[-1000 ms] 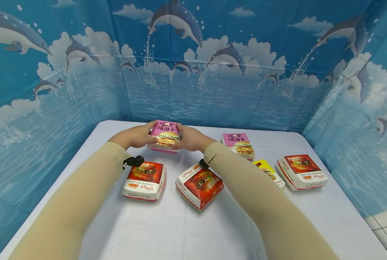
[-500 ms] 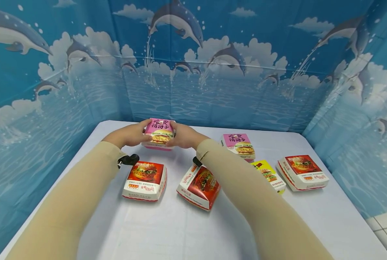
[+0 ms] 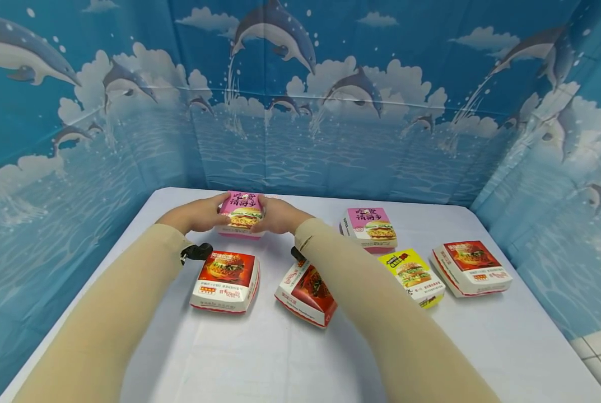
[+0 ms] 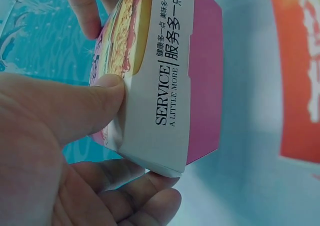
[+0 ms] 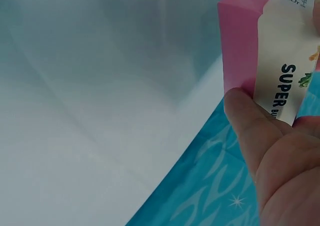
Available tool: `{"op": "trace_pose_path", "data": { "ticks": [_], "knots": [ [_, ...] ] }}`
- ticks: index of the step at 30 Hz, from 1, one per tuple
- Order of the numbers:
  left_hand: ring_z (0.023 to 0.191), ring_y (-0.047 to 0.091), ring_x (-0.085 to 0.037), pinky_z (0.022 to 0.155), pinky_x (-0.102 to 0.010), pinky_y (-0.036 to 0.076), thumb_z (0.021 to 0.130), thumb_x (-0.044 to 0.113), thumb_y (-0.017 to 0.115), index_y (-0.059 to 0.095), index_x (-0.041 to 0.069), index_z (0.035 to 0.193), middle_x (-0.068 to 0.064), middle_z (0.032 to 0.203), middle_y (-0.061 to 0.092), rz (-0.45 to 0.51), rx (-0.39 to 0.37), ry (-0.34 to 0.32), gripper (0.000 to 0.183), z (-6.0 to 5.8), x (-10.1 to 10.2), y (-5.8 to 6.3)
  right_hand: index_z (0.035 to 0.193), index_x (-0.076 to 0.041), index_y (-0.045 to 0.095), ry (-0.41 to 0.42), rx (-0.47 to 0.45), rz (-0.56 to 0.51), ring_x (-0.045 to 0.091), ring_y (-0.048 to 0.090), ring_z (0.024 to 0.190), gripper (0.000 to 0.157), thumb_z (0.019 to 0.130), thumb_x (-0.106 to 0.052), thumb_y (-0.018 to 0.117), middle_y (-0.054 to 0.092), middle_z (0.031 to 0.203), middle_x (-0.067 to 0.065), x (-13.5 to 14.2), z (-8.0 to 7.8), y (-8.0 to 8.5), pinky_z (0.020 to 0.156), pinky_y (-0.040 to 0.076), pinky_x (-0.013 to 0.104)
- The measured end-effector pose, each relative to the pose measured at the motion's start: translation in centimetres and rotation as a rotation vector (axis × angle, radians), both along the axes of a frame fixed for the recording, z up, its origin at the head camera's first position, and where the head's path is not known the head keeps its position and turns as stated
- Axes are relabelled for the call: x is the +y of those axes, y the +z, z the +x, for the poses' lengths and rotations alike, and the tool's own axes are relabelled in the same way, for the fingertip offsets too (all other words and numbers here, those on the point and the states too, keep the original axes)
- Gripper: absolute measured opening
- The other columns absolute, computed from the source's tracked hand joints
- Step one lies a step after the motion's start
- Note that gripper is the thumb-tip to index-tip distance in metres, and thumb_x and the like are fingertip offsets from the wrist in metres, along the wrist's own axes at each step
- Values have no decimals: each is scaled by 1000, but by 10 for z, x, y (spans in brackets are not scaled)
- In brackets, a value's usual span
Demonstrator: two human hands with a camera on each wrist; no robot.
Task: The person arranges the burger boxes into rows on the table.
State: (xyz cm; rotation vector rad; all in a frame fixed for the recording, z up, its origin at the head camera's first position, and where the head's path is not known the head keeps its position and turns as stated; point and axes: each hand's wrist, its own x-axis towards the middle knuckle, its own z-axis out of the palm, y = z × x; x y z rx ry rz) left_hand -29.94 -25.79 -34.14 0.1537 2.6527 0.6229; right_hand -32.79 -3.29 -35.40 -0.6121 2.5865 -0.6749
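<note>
A pink and white burger box (image 3: 242,215) is held between both hands near the far left edge of the table. My left hand (image 3: 195,215) grips its left side, the thumb (image 4: 107,98) pressing the front upper edge in the left wrist view. From the other side my right hand (image 3: 280,217) grips it, with a finger (image 5: 245,108) against the pink lower half in the right wrist view. The box is upright; I cannot tell whether its base touches the cloth. Below the hands lie a red burger box (image 3: 226,280) and another red burger box (image 3: 305,294), partly hidden by the right sleeve.
To the right stand a second pink box (image 3: 373,229), a yellow burger box (image 3: 416,274) partly behind the right sleeve, and a third red box (image 3: 471,266). A white cloth covers the table (image 3: 240,358). A dolphin-print curtain (image 3: 300,145) borders its back and sides.
Both hands have carried the pink burger box to the left, and over the last half second slightly down in the head view. More of the yellow box shows as the right sleeve shifts left.
</note>
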Motion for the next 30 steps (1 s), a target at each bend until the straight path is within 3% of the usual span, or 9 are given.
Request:
{"op": "trace_pose_path", "data": {
  "ticks": [10,19,30],
  "knots": [
    [154,32,-47,123,-70,27,104,40,64,10,23,171,-24,171,30,-44,-51,3,88,2,2,-10,169,-9,17,30,-6,89,27,35,158,99,96,-40,77,40,169,11,-4,0,-12,130,29,44],
    [154,33,-46,124,-70,26,105,41,61,12,21,171,-24,171,30,-71,-50,-11,85,1,2,-13,170,-11,16,31,-33,85,26,32,160,94,100,-46,70,37,171,10,-2,-3,-18,131,27,45],
    [142,49,-40,123,-65,32,105,37,62,11,21,171,-25,169,33,-7,-83,20,85,-4,0,-21,169,-10,16,17,-53,36,28,30,160,91,103,-44,67,35,171,12,0,2,-22,131,27,47]
  ]
}}
